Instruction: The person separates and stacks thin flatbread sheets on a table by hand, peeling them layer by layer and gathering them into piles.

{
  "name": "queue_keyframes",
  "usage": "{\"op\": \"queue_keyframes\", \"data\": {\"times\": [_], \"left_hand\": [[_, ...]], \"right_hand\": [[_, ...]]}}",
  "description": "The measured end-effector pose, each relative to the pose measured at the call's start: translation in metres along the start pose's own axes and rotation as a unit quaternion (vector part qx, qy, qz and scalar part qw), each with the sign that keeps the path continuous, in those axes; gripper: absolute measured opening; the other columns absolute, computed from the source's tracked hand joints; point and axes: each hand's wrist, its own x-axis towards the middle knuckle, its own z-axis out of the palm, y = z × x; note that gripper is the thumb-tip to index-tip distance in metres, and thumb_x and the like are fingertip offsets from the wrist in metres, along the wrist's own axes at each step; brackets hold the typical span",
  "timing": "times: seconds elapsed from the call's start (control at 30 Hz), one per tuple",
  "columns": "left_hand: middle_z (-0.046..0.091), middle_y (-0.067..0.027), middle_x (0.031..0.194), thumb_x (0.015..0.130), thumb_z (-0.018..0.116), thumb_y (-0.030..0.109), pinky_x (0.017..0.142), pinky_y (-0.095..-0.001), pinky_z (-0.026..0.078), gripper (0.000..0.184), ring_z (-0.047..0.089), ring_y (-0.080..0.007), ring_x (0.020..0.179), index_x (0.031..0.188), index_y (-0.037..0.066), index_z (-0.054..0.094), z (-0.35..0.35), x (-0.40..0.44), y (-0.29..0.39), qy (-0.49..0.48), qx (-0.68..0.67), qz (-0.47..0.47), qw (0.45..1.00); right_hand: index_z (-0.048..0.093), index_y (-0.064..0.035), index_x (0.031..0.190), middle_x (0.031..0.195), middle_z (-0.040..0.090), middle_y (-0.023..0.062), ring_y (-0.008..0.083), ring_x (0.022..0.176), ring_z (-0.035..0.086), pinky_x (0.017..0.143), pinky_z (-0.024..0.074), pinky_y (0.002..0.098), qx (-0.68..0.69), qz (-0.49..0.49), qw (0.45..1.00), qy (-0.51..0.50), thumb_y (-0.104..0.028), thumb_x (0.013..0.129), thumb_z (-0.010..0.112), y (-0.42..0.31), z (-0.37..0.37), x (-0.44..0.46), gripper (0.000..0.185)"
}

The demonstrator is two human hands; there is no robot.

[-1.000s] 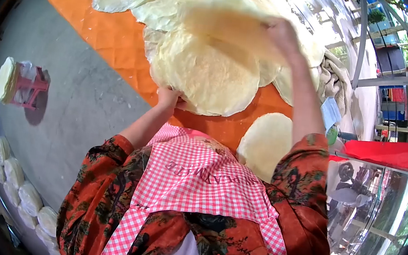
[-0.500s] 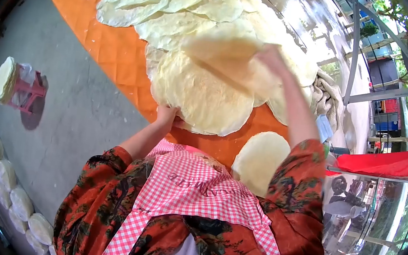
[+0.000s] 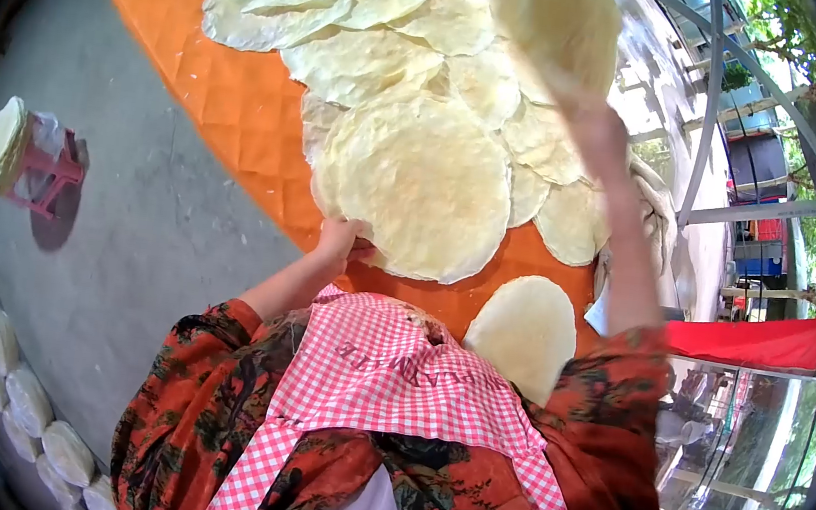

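I watch the grey floor (image 3: 151, 211) sweep down the left of the frame, beside the worktop (image 3: 218, 112). The worktop's edge curves from upper left toward the centre, and a creased orange strip gives me room between that edge and the thin, wrinkled, overlapping breads (image 3: 374, 65). At centre lies the round bread (image 3: 421, 186), pale and uneven, with layers showing at its rim. An oval bread (image 3: 526, 327) sits lower right, near the checked apron (image 3: 394, 374). The right hand (image 3: 597, 138), motion-blurred, holds a raised bread (image 3: 563, 21) at the top. The left hand (image 3: 340, 240) bends its fingers at the round bread's lower-left rim; I cannot tell whether they grip.
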Motion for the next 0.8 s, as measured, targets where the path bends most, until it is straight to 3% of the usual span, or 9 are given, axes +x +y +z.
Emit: {"op": "queue_keyframes", "data": {"times": [0.07,0.13,0.17,0.37,0.53,0.63,0.67,0.77,0.8], "left_hand": [[0.063,-0.0166,0.092,0.087,0.054,0.008,0.06,-0.0368,0.059,0.024,0.066,-0.0286,0.072,0.108,-0.002,0.054,-0.002,0.001,0.002,-0.012,-0.027,-0.004,1.0],[0.062,-0.016,0.094,0.087,0.053,0.008,0.061,-0.0374,0.059,0.023,0.066,-0.0282,0.075,0.109,-0.001,0.053,-0.004,0.008,0.0,-0.032,-0.016,0.001,0.999],[0.062,-0.0158,0.095,0.087,0.053,0.008,0.061,-0.0377,0.06,0.023,0.066,-0.028,0.076,0.109,0.0,0.052,-0.007,0.009,-0.002,-0.041,-0.005,0.0,0.999],[0.061,-0.0137,0.1,0.09,0.05,0.007,0.072,-0.0389,0.059,0.025,0.065,-0.0269,0.085,0.113,0.001,0.049,-0.002,-0.003,0.009,-0.076,0.018,0.003,0.997],[0.06,-0.0135,0.105,0.09,0.05,0.007,0.078,-0.0416,0.058,0.024,0.063,-0.0273,0.09,0.114,0.001,0.049,0.01,-0.002,0.014,-0.148,-0.044,-0.002,0.988],[0.058,-0.0151,0.109,0.091,0.05,0.012,0.078,-0.0434,0.058,0.024,0.063,-0.0291,0.092,0.114,0.003,0.048,0.005,0.007,0.013,-0.159,-0.043,-0.01,0.986],[0.057,-0.0158,0.111,0.092,0.051,0.014,0.077,-0.0442,0.058,0.024,0.063,-0.03,0.092,0.114,0.004,0.047,0.002,0.01,0.011,-0.157,-0.032,-0.013,0.987],[0.057,-0.0189,0.115,0.094,0.051,0.035,0.088,-0.0513,0.052,0.034,0.061,-0.0361,0.101,0.113,0.006,0.05,0.0,0.002,0.031,-0.256,-0.139,-0.057,0.955],[0.056,-0.019,0.118,0.093,0.051,0.042,0.091,-0.0523,0.049,0.04,0.059,-0.0367,0.105,0.112,0.007,0.051,0.001,-0.006,0.043,-0.254,-0.166,-0.07,0.95]], "right_hand": [[0.07,-0.0099,0.101,0.09,0.068,0.015,0.0288,0.081,0.066,0.07,0.0511,0.0388,0.03,-0.065,0.996,0.051,-0.018,0.089,0.057,0.017,0.103,-0.076,0.02],[0.065,-0.0086,0.083,0.073,0.061,0.0153,0.0365,0.064,0.058,0.057,0.0458,0.0469,-0.005,-0.071,0.997,-0.039,-0.008,0.08,0.053,0.005,0.181,-0.148,0.012],[0.067,-0.0095,0.086,0.076,0.064,0.0134,0.0345,0.067,0.061,0.059,0.048,0.0446,0.011,-0.088,0.994,-0.065,-0.006,0.077,0.053,0.018,0.222,-0.182,0.017],[0.061,-0.0088,0.082,0.073,0.063,0.0111,0.0323,0.069,0.062,0.058,0.0495,0.0425,0.03,-0.06,0.997,-0.037,-0.008,0.078,0.052,-0.012,0.187,-0.184,0.01],[0.056,-0.003,0.112,0.114,0.058,0.0175,0.0335,0.105,0.057,0.088,0.047,0.0414,0.058,-0.067,0.992,-0.089,-0.014,0.077,0.064,-0.053,0.207,-0.217,0.037],[0.055,-0.0014,0.114,0.119,0.056,0.0185,0.0335,0.108,0.055,0.093,0.0447,0.0407,0.053,-0.023,0.997,-0.057,-0.016,0.08,0.063,-0.054,0.232,-0.222,0.038],[0.06,-0.0039,0.108,0.107,0.062,0.0199,0.0333,0.097,0.06,0.084,0.049,0.0413,0.045,-0.036,0.998,0.005,-0.013,0.079,0.06,-0.045,0.237,-0.217,0.03],[0.065,-0.0067,0.095,0.089,0.066,0.0179,0.0336,0.08,0.064,0.069,0.0512,0.0417,0.051,0.104,0.957,-0.265,-0.009,0.079,0.056,-0.022,0.207,-0.176,0.019],[0.064,-0.0068,0.089,0.081,0.065,0.0165,0.0341,0.074,0.064,0.063,0.0504,0.0421,0.065,0.036,0.987,-0.143,-0.007,0.079,0.055,-0.031,0.185,-0.163,0.014]]}}
